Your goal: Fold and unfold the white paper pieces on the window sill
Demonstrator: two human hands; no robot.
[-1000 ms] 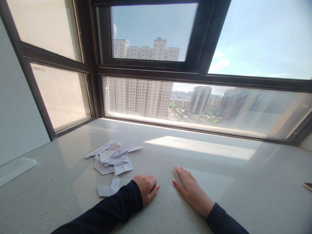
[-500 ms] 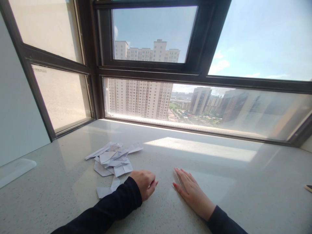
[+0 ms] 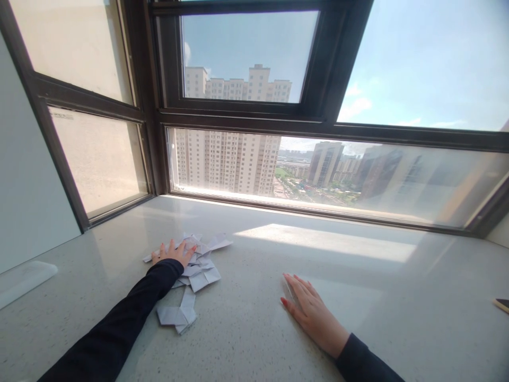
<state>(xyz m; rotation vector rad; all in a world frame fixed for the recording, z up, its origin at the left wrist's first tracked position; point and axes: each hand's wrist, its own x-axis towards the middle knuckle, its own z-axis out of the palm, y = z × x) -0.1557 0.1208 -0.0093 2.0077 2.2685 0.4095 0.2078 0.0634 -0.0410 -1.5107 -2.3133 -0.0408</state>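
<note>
My left hand (image 3: 174, 252) lies flat with fingers spread on top of a pile of folded white paper pieces (image 3: 202, 260) on the pale stone sill (image 3: 258, 339). One folded paper piece (image 3: 178, 313) lies apart, just in front of the pile beside my dark sleeve. My right hand (image 3: 308, 307) rests palm down on the sill, fingers stretched out and together, holding nothing.
A dark-framed window (image 3: 246, 114) runs along the far edge, with high-rise buildings outside. A white flat object (image 3: 22, 281) lies at the left edge. A small dark and tan item (image 3: 501, 304) shows at the right edge. A sunlit patch (image 3: 326, 241) crosses the sill.
My left hand has gone from a loose fist near the middle out to the left, opened and landed on the paper pile. The right hand has stayed put.
</note>
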